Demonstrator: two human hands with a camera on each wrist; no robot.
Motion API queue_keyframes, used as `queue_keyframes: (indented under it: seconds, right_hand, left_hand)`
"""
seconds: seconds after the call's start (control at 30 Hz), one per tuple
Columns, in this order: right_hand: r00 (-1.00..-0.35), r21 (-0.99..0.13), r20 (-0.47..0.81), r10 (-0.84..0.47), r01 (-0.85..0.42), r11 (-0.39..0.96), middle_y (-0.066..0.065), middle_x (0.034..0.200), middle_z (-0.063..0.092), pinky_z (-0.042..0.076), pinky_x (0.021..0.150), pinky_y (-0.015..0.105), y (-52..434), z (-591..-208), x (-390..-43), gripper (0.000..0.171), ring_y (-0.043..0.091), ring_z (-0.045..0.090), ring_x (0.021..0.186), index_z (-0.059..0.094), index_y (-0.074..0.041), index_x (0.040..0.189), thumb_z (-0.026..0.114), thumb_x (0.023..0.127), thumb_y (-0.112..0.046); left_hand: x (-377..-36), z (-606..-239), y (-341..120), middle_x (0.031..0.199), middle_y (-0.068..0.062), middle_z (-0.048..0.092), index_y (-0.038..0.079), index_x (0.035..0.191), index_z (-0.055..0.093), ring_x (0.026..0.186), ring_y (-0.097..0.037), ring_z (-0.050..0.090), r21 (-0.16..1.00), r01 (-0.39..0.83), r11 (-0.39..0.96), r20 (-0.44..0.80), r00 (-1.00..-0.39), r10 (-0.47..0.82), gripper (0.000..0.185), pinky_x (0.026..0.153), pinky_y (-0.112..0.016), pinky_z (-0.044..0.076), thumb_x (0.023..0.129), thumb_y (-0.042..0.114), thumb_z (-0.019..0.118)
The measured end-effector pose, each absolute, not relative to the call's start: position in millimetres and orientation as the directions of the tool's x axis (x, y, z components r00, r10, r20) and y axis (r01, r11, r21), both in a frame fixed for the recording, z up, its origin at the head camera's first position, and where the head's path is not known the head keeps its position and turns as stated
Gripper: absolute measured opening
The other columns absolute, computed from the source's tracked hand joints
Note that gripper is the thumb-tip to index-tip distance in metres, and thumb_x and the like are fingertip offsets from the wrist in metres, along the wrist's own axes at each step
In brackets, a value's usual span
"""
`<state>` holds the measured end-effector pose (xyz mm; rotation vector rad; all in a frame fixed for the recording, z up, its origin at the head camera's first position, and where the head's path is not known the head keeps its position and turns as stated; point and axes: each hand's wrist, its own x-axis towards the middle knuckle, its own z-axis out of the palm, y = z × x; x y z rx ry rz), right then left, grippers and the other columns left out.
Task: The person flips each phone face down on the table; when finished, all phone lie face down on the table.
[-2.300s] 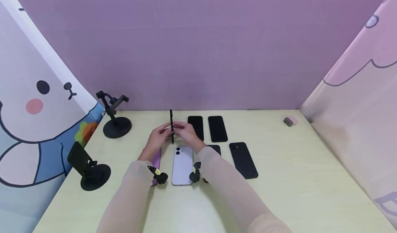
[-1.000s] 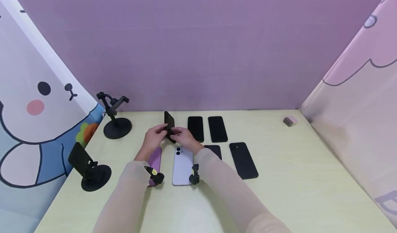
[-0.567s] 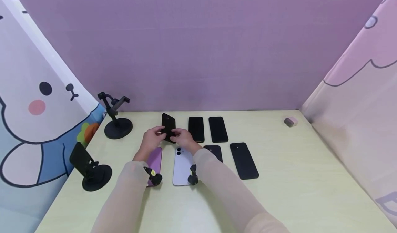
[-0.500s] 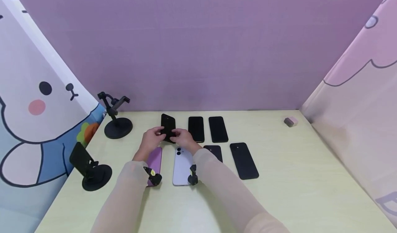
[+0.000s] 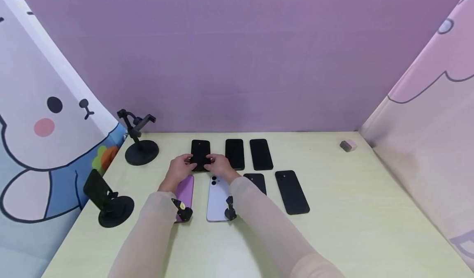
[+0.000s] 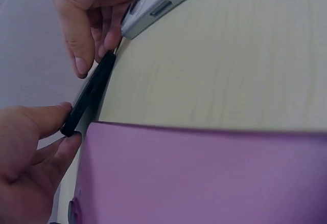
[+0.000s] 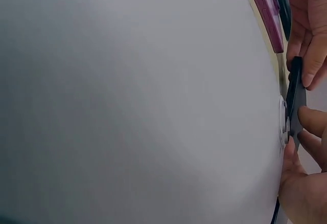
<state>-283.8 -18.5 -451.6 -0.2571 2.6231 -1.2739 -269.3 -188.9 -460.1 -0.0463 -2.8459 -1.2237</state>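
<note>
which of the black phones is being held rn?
The leftmost black phone in the far row. Both the left hand and right hand pinch its near end; the other black phones lie untouched to its right.

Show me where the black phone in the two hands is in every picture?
Head: the black phone lies at the left end of the far row, gripped at its near end by both hands.
Left wrist: seen edge-on as a thin dark strip at upper left, between the fingers.
Right wrist: a thin dark strip at the right edge.
Shared landmark: the purple phone beside it.
</note>
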Motion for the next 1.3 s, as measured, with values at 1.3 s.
queue_keyframes:
  seconds: [1.3]
  right_hand:
    - [-0.956,-0.678,-0.038,-0.291,-0.189,0.710,0.015,0.120,0.060,0.047,0.091,0.036,34.1,-434.7,-298.8,0.035,0.026,0.056,0.110,0.061,-0.005,0.130,0.062,0.096,-0.011]
  left_hand:
    - [-279.6,-446.7,-150.6,0.115,-0.027,0.061,-0.007,0.132,0.054,0.105,-0.037,0.060,0.707,0.166,0.687,0.101,-0.986,0.135,0.044,0.089,-0.045,0.049,0.092,0.009,0.065]
